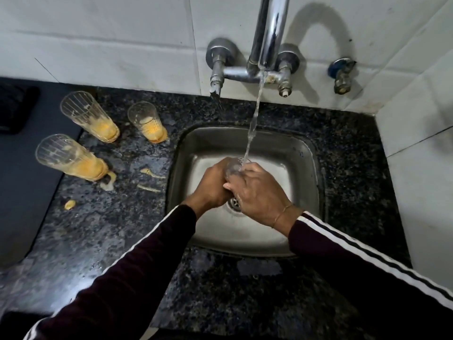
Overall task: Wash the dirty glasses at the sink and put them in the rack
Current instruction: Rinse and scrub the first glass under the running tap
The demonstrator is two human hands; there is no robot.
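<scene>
Over the steel sink, both my hands wrap one clear glass. My left hand grips its left side and my right hand covers its right side. Water runs from the chrome tap straight into the glass's open mouth. Most of the glass is hidden by my fingers. Three dirty glasses with orange residue stand on the counter to the left: a far left glass, a smaller glass nearest the sink, and a near left glass.
Orange spills dot the dark speckled granite counter between the glasses and the sink. A dark mat or tray lies at the far left. A small side tap sticks out of the tiled wall at the right. No rack is in view.
</scene>
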